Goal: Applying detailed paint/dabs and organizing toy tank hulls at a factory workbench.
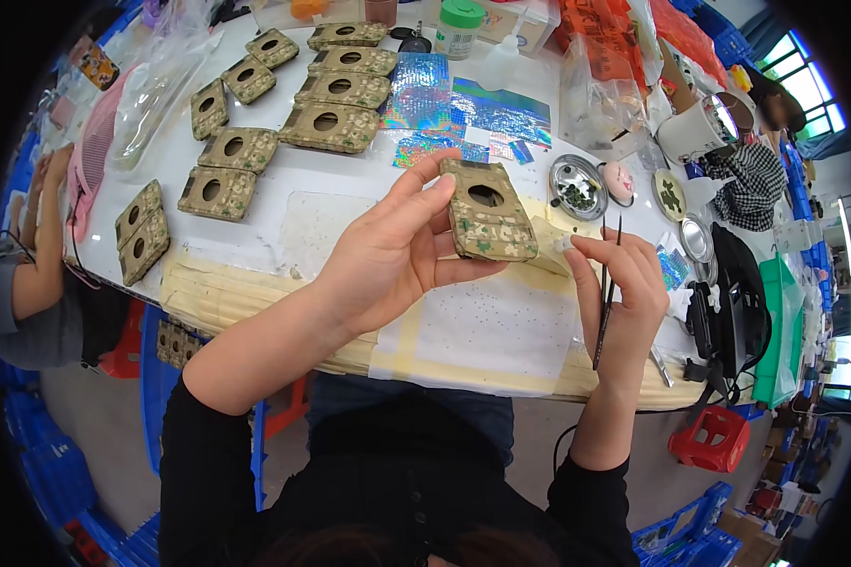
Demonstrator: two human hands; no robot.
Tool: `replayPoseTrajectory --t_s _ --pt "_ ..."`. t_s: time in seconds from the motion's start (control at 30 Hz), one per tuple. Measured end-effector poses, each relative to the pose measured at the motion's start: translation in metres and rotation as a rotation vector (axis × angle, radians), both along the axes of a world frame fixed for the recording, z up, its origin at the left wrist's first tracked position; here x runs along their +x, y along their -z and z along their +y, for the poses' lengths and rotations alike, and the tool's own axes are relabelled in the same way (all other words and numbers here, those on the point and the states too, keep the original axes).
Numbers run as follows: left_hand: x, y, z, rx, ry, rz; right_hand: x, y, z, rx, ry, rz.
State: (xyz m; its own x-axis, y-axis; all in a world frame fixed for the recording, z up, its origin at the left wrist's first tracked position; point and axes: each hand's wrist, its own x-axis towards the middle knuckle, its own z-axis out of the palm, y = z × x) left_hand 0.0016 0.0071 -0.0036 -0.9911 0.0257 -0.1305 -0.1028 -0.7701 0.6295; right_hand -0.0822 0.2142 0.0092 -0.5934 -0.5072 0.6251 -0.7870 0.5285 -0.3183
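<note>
My left hand (397, 231) is closed around a camouflage-patterned case (492, 225) with a round hole, holding it tilted above the table. To the right, my right hand (629, 283) has dark tweezers (607, 326) lodged between its fingers, with the thin tips pointing up. Between that hand's thumb and forefinger is a small white piece (564, 243), too small to name. It is close to the case's right edge but apart from it. Below both hands lies a white sheet (487, 331) scattered with tiny dark specks.
Several similar camouflage cases (329, 128) stand in groups at the left and back. Shiny holographic sheets (501, 109) lie behind my hands. A round metal dish (579, 180) with small dark bits sits at the right, near a white squeeze bottle (504, 61). Another person's arm (43, 274) is far left.
</note>
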Motion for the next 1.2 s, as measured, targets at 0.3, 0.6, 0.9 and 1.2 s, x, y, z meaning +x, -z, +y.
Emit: replayPoseTrajectory --t_s 0.3,0.6,0.9,1.2 --pt "0.001 0.0 0.003 -0.015 0.058 -0.058 0.015 -0.027 -0.001 -0.285 -0.025 0.083" --pt "0.003 -0.004 0.007 -0.04 0.135 -0.066 0.018 -0.013 -0.029 -0.528 -0.409 -0.425" --pt "0.004 -0.003 0.006 -0.025 0.144 -0.047 0.02 -0.007 -0.034 -0.548 -0.395 -0.479" --pt "0.004 -0.002 0.006 -0.029 0.144 -0.056 0.019 -0.006 -0.036 -0.561 -0.401 -0.469"
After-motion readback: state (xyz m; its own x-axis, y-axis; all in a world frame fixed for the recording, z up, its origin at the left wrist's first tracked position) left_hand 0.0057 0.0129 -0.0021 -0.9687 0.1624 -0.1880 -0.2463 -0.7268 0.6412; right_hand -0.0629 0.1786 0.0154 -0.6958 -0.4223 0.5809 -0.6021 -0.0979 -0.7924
